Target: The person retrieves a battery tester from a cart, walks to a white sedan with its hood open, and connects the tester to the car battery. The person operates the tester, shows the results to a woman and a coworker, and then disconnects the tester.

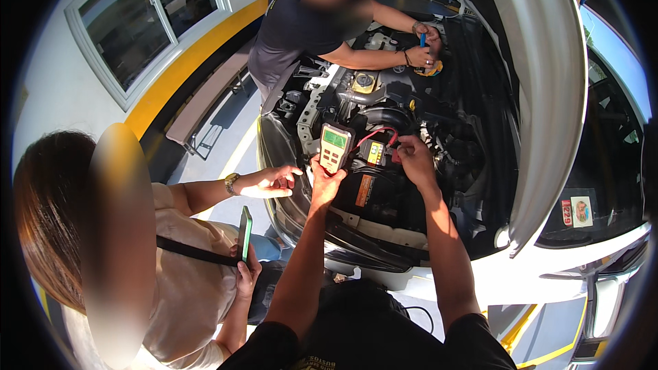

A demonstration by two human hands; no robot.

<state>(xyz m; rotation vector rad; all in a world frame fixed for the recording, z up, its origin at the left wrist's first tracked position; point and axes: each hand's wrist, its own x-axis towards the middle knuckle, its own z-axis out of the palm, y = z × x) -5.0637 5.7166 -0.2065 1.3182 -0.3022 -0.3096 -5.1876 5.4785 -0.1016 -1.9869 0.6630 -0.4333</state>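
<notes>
My left hand (pixel 325 181) is closed round a handheld battery tester (pixel 335 147) with a lit green screen and several buttons, held over the front of the engine bay. A red lead (pixel 377 132) arches near the tester toward my right hand (pixel 416 159). The right fingers pinch a red clamp (pixel 396 156), partly hidden by them, beside the car battery (pixel 373 153) with its yellow and black label. Whether the clamp's jaws bite on the terminal is too small to tell.
The raised bonnet (pixel 541 62) stands at the right. Across the bay a co-worker (pixel 301 34) leans in, both hands on a blue object (pixel 422 40). At my left another person (pixel 185 260) holds a phone (pixel 244 233) and reaches one hand (pixel 271 181) toward the tester. A bench (pixel 209 99) lines the wall.
</notes>
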